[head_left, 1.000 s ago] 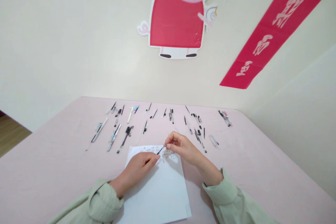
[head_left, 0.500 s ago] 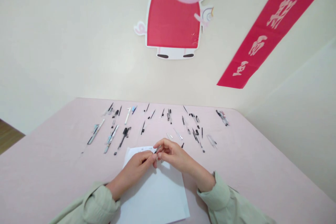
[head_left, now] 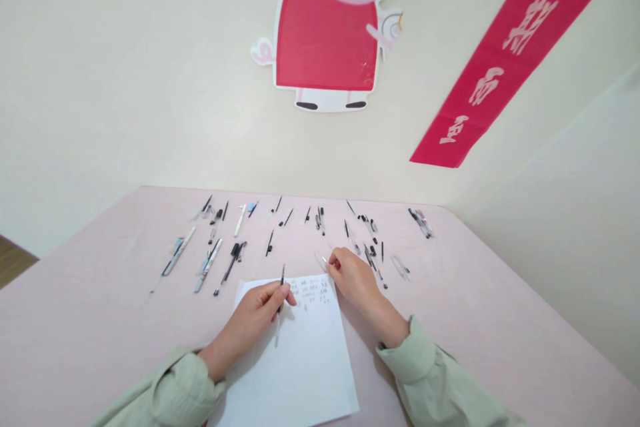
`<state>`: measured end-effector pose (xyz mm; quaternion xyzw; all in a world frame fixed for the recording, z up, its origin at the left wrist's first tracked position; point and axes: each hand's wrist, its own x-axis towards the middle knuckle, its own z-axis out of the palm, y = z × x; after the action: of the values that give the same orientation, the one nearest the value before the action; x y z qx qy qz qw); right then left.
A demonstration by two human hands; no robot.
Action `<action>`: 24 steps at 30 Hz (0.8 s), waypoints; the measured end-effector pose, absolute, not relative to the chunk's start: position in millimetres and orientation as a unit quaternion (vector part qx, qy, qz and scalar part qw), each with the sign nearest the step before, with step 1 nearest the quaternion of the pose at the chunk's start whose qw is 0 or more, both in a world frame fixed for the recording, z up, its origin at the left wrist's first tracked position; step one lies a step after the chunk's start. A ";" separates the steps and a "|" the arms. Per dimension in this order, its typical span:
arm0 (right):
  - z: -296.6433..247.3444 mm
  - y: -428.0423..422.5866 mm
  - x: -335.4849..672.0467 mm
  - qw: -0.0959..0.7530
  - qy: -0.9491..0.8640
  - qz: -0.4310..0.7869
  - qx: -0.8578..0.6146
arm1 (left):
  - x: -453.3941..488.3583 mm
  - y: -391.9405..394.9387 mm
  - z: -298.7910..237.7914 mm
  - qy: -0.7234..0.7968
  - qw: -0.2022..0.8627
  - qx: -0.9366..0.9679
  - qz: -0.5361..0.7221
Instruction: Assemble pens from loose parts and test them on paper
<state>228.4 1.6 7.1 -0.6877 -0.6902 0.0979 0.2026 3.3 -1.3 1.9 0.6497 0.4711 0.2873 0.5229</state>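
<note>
My left hand (head_left: 260, 310) rests on a white sheet of paper (head_left: 300, 360) and pinches a thin black pen refill (head_left: 281, 283) that stands nearly upright. My right hand (head_left: 353, 277) has reached to the paper's far right corner. Its fingertips close on a clear pen barrel (head_left: 321, 261) lying on the pink table (head_left: 100, 320). Small handwriting (head_left: 311, 290) marks the top of the sheet between my hands.
Several pens and taken-apart pen parts (head_left: 220, 257) lie in rows across the table beyond the paper, with more at the far right (head_left: 420, 221). A cartoon pig cut-out (head_left: 330, 27) and a red banner (head_left: 500, 60) hang on the wall behind.
My hands were together over the paper, both on the refill. They have parted: the left keeps the refill, the right has moved right and forward to the clear barrel.
</note>
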 end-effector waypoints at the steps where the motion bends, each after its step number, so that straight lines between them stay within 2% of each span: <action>1: 4.3 1.0 224.8 0.190 -0.693 0.089 -0.689 | 3.6 -1.4 2.1 0.470 0.527 0.647 0.287; 6: -2.0 6.4 217.0 0.161 -0.696 0.039 -0.698 | 3.9 -1.5 2.5 0.461 0.533 0.650 0.283; 10: 3.6 6.7 211.6 0.231 -0.718 0.027 -0.657 | 2.1 -0.2 -1.2 0.438 0.516 0.668 0.309; 15: 1.8 -7.2 187.0 0.319 -0.729 0.158 -0.585 | 0.5 1.5 -0.2 0.394 0.519 0.667 0.361; 20: -5.1 -18.8 164.6 0.351 -0.705 0.267 -0.556 | 1.4 1.4 0.2 0.372 0.588 0.615 0.372; 24: -4.9 -22.9 162.6 0.360 -0.677 0.331 -0.550 | 1.0 2.6 -6.1 0.412 0.596 0.544 0.423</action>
<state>162.6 -22.9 -4.9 -0.5504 -0.6767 0.3309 0.3602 1.0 2.6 -6.1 0.5438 0.4123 0.4231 0.5960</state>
